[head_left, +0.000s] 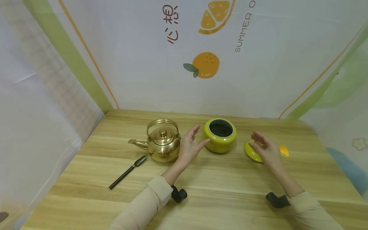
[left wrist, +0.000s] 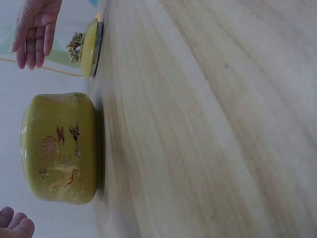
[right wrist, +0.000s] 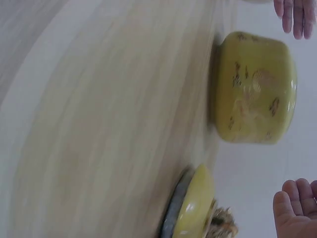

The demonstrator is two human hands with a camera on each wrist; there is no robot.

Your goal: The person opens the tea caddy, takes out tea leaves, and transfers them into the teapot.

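A round yellow jar [head_left: 219, 145] stands uncovered on the table, dark loose contents [head_left: 220, 129] inside it; a dragon pattern shows on its side in the left wrist view. My left hand [head_left: 190, 145] is held between the jar and a brass teapot [head_left: 163, 143], fingers extended, holding nothing. Over the jar's yellow lid [head_left: 253, 153] hovers my right hand [head_left: 265, 150], its fingers loosely bent and apart from the lid. The lid lies right of the jar and carries an ornate knob [left wrist: 75, 47] and an orange tassel [head_left: 284, 151].
A dark-handled scoop [head_left: 127, 172] lies on the wooden table [head_left: 218, 204], front left of the teapot. Black wrist mounts [head_left: 179, 195] sit at both forearms. Behind the table hangs a white cloth [head_left: 143, 64] printed with oranges.
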